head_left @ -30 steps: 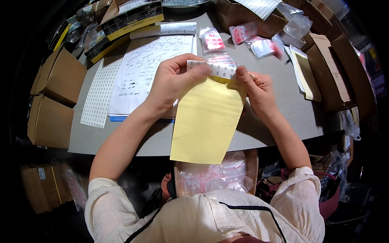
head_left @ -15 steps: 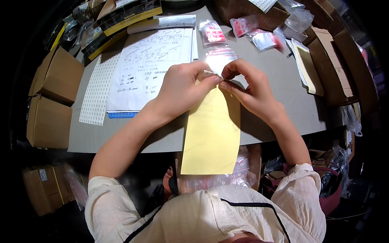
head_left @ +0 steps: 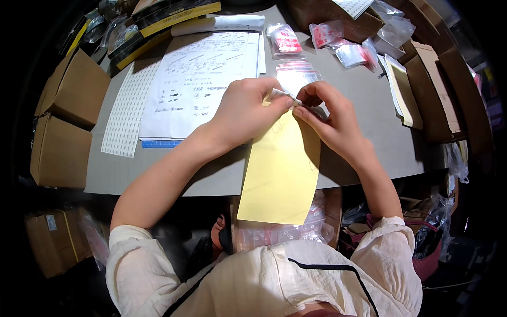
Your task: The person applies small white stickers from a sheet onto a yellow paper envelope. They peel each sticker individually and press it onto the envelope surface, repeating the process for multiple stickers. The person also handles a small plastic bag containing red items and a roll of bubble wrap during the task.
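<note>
A long yellow paper sheet hangs from between my hands over the table's front edge. Its top end is curled, with a narrow white edge showing there. My left hand is closed, thumb and fingers pinching this curled end. Close beside it, my right hand is closed too, thumb and fingertips at the same end, nearly touching the left thumb. What exactly lies between the right fingertips is too small to make out. Just beyond my hands lies a clear zip bag with a red-striped top.
Handwritten papers and a white sheet of small printed marks lie left. Red-printed bags lie at the back. Cardboard boxes stand at the left edge; an open carton is right. Below the table edge is a box of small clear bags.
The view has shifted slightly. My hands have drawn a little apart at the curled end, and more of its white edge shows. The yellow sheet's lower part is bent a bit more.
</note>
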A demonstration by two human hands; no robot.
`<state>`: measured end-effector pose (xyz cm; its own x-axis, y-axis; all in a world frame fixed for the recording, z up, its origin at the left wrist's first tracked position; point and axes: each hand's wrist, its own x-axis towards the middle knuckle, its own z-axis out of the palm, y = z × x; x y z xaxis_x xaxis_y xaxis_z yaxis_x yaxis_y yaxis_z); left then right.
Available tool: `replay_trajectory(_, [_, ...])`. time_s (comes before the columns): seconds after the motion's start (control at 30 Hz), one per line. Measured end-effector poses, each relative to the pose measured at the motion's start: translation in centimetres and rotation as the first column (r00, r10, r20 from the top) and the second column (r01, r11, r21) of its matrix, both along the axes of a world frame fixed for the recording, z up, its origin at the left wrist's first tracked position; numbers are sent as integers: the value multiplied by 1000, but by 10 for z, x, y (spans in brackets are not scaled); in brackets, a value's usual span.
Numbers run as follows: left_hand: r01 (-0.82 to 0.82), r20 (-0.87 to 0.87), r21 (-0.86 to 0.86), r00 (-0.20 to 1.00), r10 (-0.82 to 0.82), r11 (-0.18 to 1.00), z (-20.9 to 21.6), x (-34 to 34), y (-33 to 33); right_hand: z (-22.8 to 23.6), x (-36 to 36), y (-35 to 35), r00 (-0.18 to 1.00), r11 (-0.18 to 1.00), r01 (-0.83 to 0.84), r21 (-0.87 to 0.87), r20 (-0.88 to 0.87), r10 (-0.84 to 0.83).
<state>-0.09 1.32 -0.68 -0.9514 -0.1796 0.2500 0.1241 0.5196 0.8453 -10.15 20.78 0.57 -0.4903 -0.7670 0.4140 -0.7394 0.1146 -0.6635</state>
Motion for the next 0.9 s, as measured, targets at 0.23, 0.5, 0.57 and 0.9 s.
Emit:
replay_trajectory(0.23, [-14,-48,-25,999,13,1000,5,2,0,-5,4,-3,965,999,29,-45,-259,-40])
replay_trajectory(0.5, [-18,31,39,999,17,999,11,2,-1,-3,5,-6,719,995,41,-86,-689,-89])
replay_trajectory(0.57, [-3,83,143,997,-9,990,9,1,-3,-3,6,-5,675,997,30,-74,-734,-75])
replay_trajectory(0.9, [124,217,433,947,-237,893,0,-7,-19,26,-28,3,982,995,-64,81,-171,77])
